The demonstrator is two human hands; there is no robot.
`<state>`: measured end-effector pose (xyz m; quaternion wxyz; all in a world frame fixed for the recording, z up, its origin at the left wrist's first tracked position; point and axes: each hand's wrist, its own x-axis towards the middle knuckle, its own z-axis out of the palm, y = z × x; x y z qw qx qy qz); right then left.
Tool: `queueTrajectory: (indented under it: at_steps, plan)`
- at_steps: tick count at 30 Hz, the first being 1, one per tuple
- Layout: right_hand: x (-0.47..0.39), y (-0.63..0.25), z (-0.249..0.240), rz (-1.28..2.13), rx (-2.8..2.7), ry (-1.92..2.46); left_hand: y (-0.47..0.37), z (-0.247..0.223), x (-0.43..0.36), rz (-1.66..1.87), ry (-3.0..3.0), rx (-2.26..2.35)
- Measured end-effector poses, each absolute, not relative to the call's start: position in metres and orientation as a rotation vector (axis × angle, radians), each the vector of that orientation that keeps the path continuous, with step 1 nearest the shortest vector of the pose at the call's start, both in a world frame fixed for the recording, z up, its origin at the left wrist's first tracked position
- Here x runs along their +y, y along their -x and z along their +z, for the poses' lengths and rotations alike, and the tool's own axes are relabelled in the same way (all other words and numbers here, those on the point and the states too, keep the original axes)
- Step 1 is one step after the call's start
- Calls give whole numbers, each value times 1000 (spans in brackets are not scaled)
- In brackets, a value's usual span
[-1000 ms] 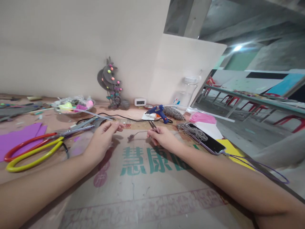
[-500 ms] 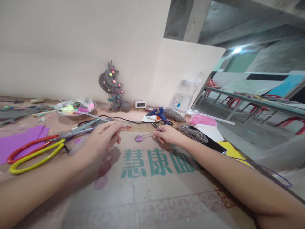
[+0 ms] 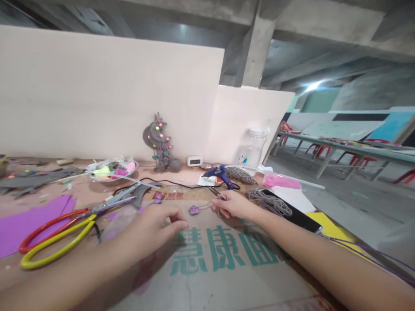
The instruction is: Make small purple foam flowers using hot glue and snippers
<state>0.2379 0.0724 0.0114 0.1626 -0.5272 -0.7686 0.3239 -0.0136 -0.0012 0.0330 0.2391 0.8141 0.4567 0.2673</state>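
Note:
My right hand (image 3: 228, 203) is closed around a small pointed metal tool (image 3: 216, 193), which looks like thread snips; its tips stick out beyond the fingers. A grey string (image 3: 205, 207) runs from beside that hand to a small purple flower (image 3: 193, 210) lying on the cardboard. To the left, my left hand (image 3: 162, 226) hovers over the board, fingers loosely curled, thumb apart and nothing visible in it. Another small purple piece (image 3: 158, 198) lies just beyond it. Large scissors (image 3: 89, 216) with red and yellow handles rest left of this hand.
A blue glue gun (image 3: 222, 175), grey yarn (image 3: 269, 201) on a black phone-like slab and a water bottle (image 3: 253, 147) stand or lie at right. Along the back are a decorated grey moon (image 3: 157, 136), a small digital clock (image 3: 194, 161) and a bowl (image 3: 136, 166) of coloured bits. Purple sheets (image 3: 35, 220) lie left.
The camera view has tilted up. My left hand has come lower and nearer to me, its thumb turned toward the flower. My right hand stays by the string with the tool.

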Motion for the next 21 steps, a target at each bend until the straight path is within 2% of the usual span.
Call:
queueTrajectory:
  at_steps: [7,15,21]
  plan:
    - [73,-240,10,932,-2192,1504,18,33,5,843,-2429,1470]
    - [73,-240,10,955,-2194,1484,33,58,6,1060,-2356,1349]
    - [71,-238,12,932,-2186,1508,33,69,-7,1024,-2223,1376]
